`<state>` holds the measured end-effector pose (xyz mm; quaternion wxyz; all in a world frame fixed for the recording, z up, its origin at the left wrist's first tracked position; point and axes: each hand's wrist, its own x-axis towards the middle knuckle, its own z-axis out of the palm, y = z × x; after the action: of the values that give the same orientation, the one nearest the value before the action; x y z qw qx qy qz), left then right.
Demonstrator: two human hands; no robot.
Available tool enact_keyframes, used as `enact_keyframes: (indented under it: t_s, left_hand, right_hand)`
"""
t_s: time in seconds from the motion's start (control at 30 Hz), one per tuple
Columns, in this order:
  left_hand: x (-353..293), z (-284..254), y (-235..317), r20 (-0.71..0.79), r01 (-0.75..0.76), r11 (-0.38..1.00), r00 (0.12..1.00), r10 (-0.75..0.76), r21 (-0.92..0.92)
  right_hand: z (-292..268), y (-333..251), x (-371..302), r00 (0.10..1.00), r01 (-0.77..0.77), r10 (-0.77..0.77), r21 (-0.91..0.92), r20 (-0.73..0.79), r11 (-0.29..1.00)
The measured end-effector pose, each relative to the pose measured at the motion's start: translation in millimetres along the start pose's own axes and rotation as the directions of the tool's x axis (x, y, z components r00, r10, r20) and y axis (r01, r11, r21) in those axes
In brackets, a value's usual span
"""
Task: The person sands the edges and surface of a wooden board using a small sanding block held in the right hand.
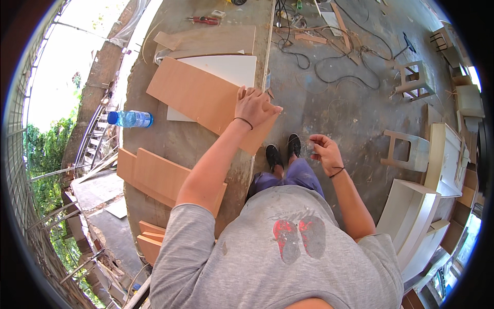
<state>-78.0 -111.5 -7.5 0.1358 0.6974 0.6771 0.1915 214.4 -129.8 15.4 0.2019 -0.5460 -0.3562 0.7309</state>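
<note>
A long light-brown wooden board (193, 91) lies slanted across the grey work surface, its near right end jutting past the edge. My left hand (253, 106) is closed over this board near its right end, fingers bent at the far edge. A white panel (231, 68) shows partly from beneath it, with another brown board (216, 41) behind. Over the floor, to the right of the board, my right hand (326, 153) is raised with curled fingers, thumb and forefinger apart. Something faint shows by its fingertips, too fine to make out.
A blue-capped water bottle (131, 119) lies left of the board. More brown boards (167, 172) are stacked nearer me. Red-handled pliers (205, 20) lie at the far end. Black cables (334, 77) sprawl over the floor. Stools (416, 81) and pale cabinet pieces (406, 208) stand on the right.
</note>
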Motion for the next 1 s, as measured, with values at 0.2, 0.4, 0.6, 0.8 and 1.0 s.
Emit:
enact_keyframes:
  t_s: [0.2,0.4,0.6,0.8,1.0]
  left_hand:
    - [3,4,-10,-0.141,0.033,0.994,0.989,-0.048,-0.106]
    - [-3,-10,-49,-0.342,-0.017,0.997,0.939,0.040,0.070]
    - [-2,-8,-47,-0.324,0.038,0.992,0.946,0.002,0.117]
    - [-2,-17,-43,-0.308,0.037,0.994,0.951,-0.003,0.106]
    - [1,-12,-46,-0.300,0.047,0.992,0.954,-0.011,0.116]
  right_hand:
    - [9,15,16,0.859,0.454,-0.511,-0.516,0.035,0.727]
    - [57,24,29,0.589,0.718,-0.736,-0.635,0.334,0.286]
    - [98,37,33,0.554,0.777,-0.572,-0.622,0.605,0.095]
    - [65,-5,98,0.433,0.653,-0.751,-0.748,0.498,-0.120]
    - [59,15,86,0.485,0.675,-0.734,-0.737,0.475,-0.031]
